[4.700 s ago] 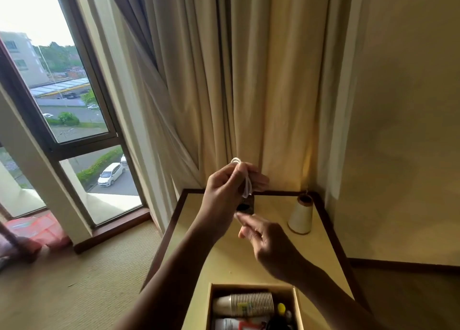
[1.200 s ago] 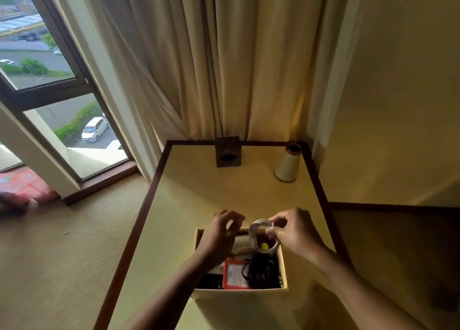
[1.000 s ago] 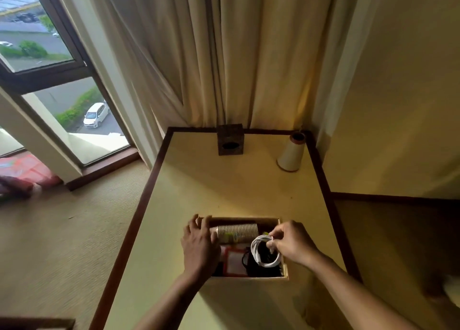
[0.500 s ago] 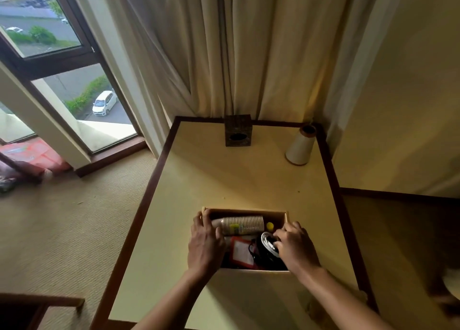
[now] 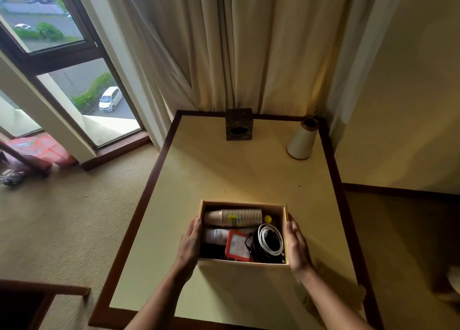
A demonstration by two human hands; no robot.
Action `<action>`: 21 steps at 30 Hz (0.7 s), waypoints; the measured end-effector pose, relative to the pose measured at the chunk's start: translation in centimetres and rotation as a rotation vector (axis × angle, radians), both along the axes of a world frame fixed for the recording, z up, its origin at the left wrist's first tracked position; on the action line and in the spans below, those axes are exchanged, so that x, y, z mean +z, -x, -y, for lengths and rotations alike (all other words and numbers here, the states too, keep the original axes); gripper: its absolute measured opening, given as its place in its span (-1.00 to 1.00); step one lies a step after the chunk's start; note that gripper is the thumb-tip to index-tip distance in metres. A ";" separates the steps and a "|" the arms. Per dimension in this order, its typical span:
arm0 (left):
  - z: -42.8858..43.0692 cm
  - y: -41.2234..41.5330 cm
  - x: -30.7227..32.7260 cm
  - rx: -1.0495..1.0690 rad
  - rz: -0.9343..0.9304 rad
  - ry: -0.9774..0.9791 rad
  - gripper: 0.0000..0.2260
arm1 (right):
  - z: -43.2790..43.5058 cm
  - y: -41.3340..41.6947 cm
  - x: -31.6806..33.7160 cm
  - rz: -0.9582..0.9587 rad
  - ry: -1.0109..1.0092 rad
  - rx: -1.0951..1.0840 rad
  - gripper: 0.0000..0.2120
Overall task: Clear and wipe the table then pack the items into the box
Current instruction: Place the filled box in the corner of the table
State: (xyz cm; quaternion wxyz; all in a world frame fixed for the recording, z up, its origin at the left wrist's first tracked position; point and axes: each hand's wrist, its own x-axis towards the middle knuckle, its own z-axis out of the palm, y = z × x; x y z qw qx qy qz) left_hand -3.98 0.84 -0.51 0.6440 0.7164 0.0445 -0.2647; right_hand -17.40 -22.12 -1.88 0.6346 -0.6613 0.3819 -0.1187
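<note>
In the head view, the coiled white cable [image 5: 270,238] is now lying inside the open light-wooden box [image 5: 242,202], at its right end, and the right hand [image 5: 297,245] is no longer pinching it. Both hands are moving to the box's outside: the left hand [image 5: 190,242] is lying flat, fingers straight, against the left wall, and the right hand is doing the same against the right wall. Packing is looking close to finished (the box is probably about to be lifted or shifted).

The box is sitting in the lower centre of the frame on the pale yellow, dark-edged surface [image 5: 224,170]. It is holding a sideways stack of ribbed paper cups [image 5: 236,216], a red-framed tag [image 5: 236,245] and dark items beneath the cable.
</note>
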 end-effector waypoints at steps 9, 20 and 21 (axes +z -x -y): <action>0.1 -0.1 1.3 -0.072 0.000 0.031 -0.66 | -0.1 -0.2 0.9 0.116 -0.114 0.078 -0.50; -0.6 -13.3 4.9 -0.194 0.149 0.065 -0.67 | 0.1 -14.1 3.4 0.194 -0.072 0.164 -0.53; -0.5 -15.9 5.0 -0.193 0.157 0.065 -0.67 | -0.1 -16.7 3.6 0.195 -0.068 0.159 -0.53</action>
